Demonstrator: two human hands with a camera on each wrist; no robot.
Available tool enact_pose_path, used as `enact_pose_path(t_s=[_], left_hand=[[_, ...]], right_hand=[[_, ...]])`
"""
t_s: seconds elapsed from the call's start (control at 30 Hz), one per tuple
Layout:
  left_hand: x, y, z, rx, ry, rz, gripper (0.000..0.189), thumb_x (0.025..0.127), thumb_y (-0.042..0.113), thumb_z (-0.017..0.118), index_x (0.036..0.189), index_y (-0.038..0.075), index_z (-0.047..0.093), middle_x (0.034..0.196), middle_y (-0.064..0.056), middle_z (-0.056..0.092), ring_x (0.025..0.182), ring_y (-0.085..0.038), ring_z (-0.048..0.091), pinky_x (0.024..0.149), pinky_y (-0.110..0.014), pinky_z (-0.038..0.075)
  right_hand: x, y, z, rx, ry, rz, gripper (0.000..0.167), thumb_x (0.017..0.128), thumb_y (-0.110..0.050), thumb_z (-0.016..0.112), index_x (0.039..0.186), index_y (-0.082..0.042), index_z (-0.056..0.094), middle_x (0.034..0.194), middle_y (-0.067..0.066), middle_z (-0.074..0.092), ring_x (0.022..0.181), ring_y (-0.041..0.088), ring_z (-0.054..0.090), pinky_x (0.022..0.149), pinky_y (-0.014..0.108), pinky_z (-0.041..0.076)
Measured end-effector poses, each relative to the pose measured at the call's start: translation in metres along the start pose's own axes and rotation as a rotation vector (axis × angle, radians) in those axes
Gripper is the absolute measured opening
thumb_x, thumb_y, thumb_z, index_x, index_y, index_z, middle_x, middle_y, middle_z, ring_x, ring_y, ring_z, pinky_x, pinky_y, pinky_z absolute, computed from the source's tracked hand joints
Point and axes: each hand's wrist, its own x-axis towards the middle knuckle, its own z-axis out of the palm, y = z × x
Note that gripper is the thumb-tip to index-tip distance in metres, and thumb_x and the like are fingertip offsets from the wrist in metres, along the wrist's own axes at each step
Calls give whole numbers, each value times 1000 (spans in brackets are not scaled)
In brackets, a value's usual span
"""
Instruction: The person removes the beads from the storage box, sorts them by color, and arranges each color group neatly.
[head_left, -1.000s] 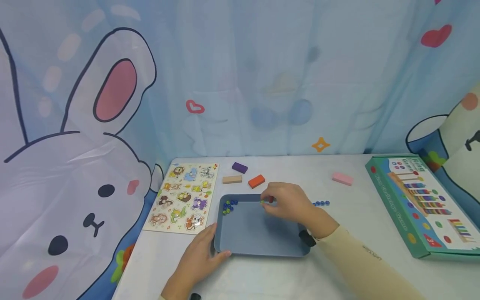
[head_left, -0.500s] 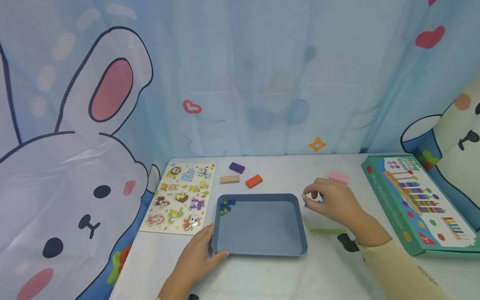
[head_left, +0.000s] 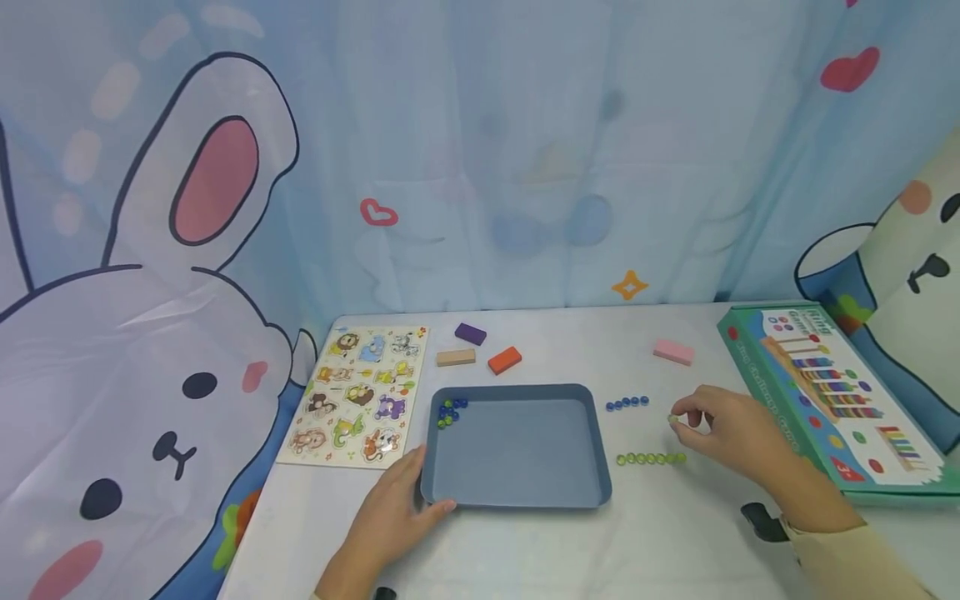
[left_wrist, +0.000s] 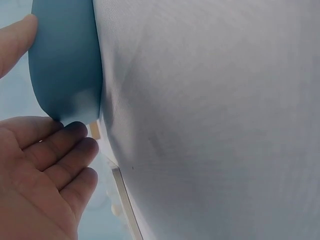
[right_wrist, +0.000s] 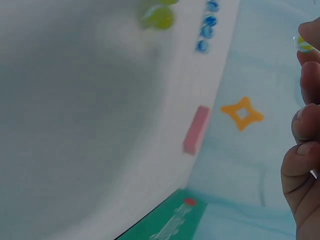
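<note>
A green marble (head_left: 672, 419) is pinched between the thumb and fingertips of the right hand (head_left: 723, 433), above the tabletop (head_left: 570, 550), right of the tray and slightly beyond the right end of a row of green marbles (head_left: 650, 459). A row of blue marbles (head_left: 626, 402) lies farther back, toward the tabletop's far edge.

Such a small, smooth ball probably rolls easily, so a light pinch and a slow, low release would serve best, with the spare fingers well clear of both rows. Any bump could scatter them.

The left hand (head_left: 397, 508) has its fingers extended and thumb apart, touching the near-left corner of the blue-grey tray (head_left: 525, 467); that light contact should help steady it. Blue and green marbles (head_left: 455, 415) are grouped in the tray's far-left corner.

Behind the tray lie an orange block (head_left: 505, 360), a tan block (head_left: 456, 357) and a purple block (head_left: 470, 334). A puzzle board (head_left: 360, 396) sits by the tabletop's left edge; a pink block (head_left: 673, 352) and a green box (head_left: 832, 392) are to the right.
</note>
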Motion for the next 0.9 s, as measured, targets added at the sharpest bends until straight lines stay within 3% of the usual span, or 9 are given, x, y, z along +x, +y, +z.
enact_pose_path(t_s=[0.43,0.9], left_hand=[[-1,0,0,-5,-4,-4,104,86,65,76,163,9,35,168,-10,40,154,-34,40,127,-55,35],[-1,0,0,-15,2,6,103,86,64,77,162,8,36,167,-11,42,154,-34,41,127,-55,36]], right_hand=[[-28,27,9,-8,-279,152,17,84,-24,82,100,-22,79,79,-13,57,73,6,48,58,22,36],[-31,30,19,-16,-341,176,17,83,-26,83,99,-21,80,74,-11,56,70,8,48,57,23,35]])
